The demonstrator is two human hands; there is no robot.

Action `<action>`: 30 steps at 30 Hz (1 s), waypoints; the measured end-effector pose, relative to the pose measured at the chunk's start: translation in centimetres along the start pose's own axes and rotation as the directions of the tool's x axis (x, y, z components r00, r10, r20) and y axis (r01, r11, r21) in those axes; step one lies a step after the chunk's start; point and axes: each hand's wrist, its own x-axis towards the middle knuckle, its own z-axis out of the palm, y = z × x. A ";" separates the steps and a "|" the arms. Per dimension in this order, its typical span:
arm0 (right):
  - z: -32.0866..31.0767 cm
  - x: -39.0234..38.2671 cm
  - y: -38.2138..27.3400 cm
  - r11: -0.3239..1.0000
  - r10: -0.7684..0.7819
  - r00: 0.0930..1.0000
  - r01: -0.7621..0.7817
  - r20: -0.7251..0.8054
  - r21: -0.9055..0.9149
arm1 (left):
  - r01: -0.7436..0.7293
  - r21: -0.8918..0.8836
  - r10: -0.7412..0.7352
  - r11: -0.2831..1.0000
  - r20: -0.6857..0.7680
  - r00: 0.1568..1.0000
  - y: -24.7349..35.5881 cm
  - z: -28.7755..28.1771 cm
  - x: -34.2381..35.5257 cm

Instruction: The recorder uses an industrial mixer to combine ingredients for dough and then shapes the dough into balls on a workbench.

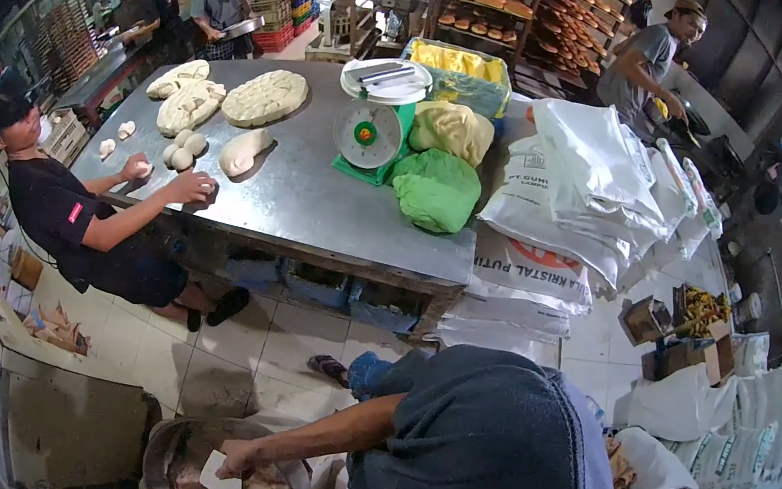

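— What's at the lower left of the frame?
— A round metal bowl (177,460) with dough inside. The left hand (239,460) reaches into it, fingers closed around a white scraper (221,480).
— Which way does the scraper lie?
— Its long axis runs from upper left to lower right, the free edge pointing down into the dough.
— And the right hand?
— Out of sight; a dark cloth (490,462) fills the lower centre.
— Further up?
— A steel table (316,203) with a green scale (373,130).
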 end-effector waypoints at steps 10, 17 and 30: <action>0.4 3.0 3.3 1.000 -0.004 0.992 0.001 -0.126 -0.019 | -0.111 -0.179 0.111 0.978 -0.010 0.994 1.2 0.6 0.5; 0.4 0.0 0.2 0.991 0.045 0.995 -0.033 -0.092 0.129 | -0.108 -0.159 0.106 0.981 -0.023 0.994 2.2 0.6 0.9; 0.8 1.3 1.9 0.996 -0.009 0.991 -0.002 -0.134 -0.088 | -0.030 -0.450 0.031 0.892 -0.005 1.000 0.7 0.7 0.5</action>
